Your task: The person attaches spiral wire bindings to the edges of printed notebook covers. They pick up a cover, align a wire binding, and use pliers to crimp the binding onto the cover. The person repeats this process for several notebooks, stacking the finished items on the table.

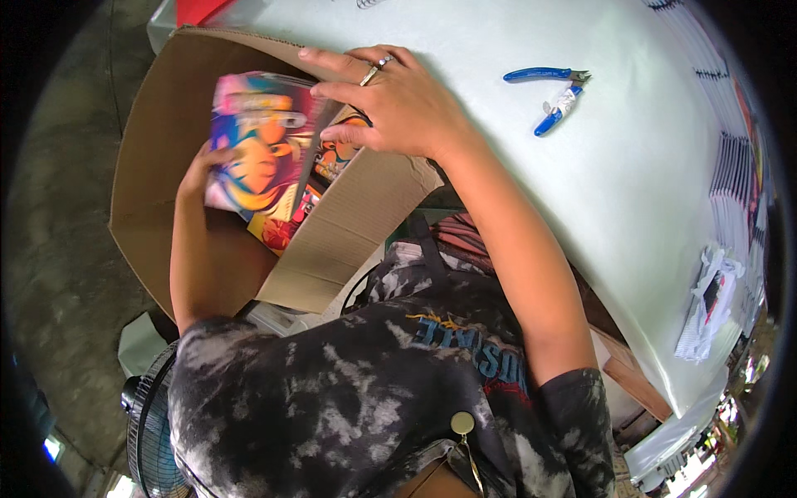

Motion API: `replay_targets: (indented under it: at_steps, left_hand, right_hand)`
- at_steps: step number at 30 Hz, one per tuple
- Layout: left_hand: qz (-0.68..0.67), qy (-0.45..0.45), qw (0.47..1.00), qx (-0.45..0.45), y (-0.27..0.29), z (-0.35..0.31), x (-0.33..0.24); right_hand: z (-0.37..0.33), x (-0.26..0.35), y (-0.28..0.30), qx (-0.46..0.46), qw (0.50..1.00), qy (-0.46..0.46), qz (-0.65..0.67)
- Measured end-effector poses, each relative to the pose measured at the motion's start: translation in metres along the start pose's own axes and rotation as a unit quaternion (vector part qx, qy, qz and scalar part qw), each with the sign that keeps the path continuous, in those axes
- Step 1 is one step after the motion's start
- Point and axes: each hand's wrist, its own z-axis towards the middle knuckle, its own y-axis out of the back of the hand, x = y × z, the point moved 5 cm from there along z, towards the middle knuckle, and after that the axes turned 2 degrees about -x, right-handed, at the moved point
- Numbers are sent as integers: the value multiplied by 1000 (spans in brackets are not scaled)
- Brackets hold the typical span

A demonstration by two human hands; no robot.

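Note:
An open cardboard box (349, 216) stands at the upper left. Inside it my left hand (207, 168) grips the left side of a colourful notebook (261, 158), which is tilted and smeared by motion. A cartoon face fills its cover, and a grey page edge shows along its right side. My right hand (398, 104), with rings on its fingers, lies over the box's right edge. Its fingers are spread, their tips close to the notebook; whether they touch it I cannot tell. More bright-covered notebooks (282, 228) lie lower in the box, partly hidden.
Blue-handled cutting pliers (558, 98) lie spread on the pale-covered table (515, 183). Stacks of spiral-bound notebooks (735, 178) line its right edge, with a crumpled white wrapper (710, 303) nearby. A fan (154, 423) stands at lower left. Something red (198, 10) sits behind the box.

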Motion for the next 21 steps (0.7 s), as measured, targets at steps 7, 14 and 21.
replay_targets:
  at_steps: [7, 14, 21]
  left_hand:
    - [-371, -80, 924, -53, 40, -121, 62]
    - [-385, -129, 909, 100, -148, -136, -14]
    - [-97, -54, 986, 124, -270, -123, -44]
  right_hand:
    - [-15, 3, 17, -81, 853, -140, 496]
    - [-66, 65, 80, 3, 585, -291, 757]
    - [-171, 39, 129, -150, 671, -443, 575]
